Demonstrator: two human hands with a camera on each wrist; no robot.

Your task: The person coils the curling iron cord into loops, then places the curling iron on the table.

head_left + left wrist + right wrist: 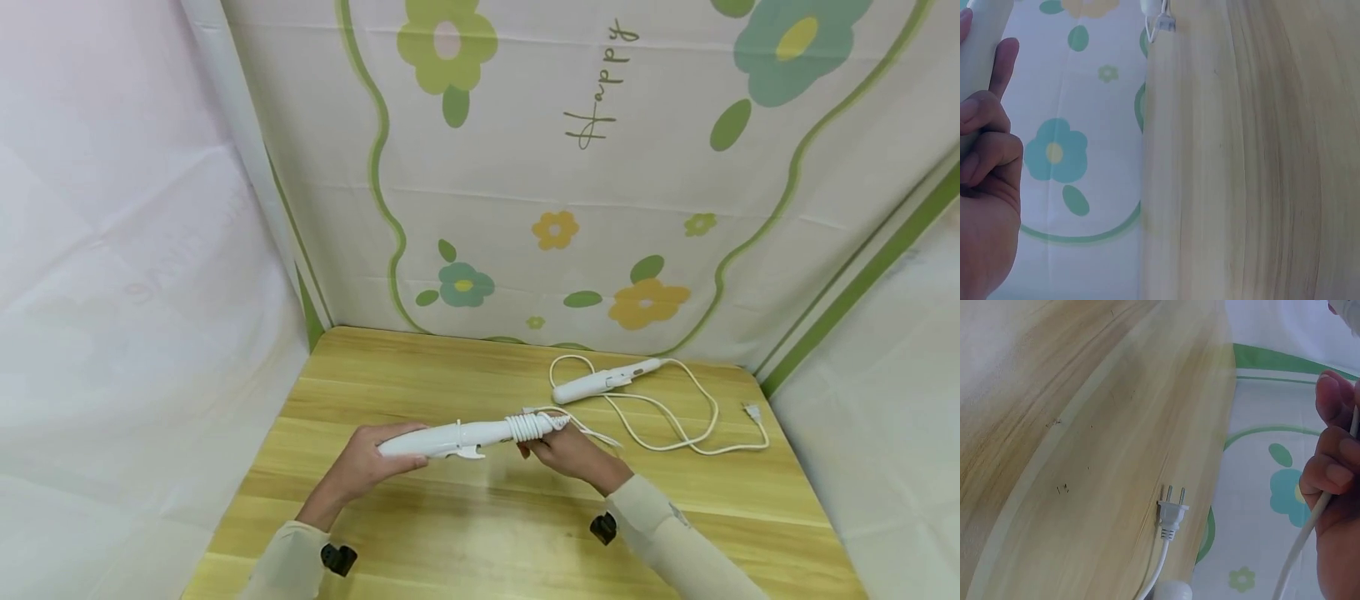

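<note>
A white curling iron (480, 433) is held level above the table. My left hand (367, 458) grips its thick end, fingers curled around it, as the left wrist view also shows. White cord (527, 427) is wound in several turns around the handle's other end. There my right hand (566, 450) holds the cord; in the right wrist view a length of cord (1302, 544) runs between its curled fingers. The cord's loose part trails right of this hand. A two-pin plug (1172, 515) shows near the rounded white end (1174, 590) of a second iron.
The second white curling iron (607, 380) lies at the back right of the wooden table (420, 358), its cord (708, 425) looped loosely beside it. That cord's plug (752, 411) lies near the right edge. A flowered cloth (510, 183) hangs behind, with pale cloth on both sides.
</note>
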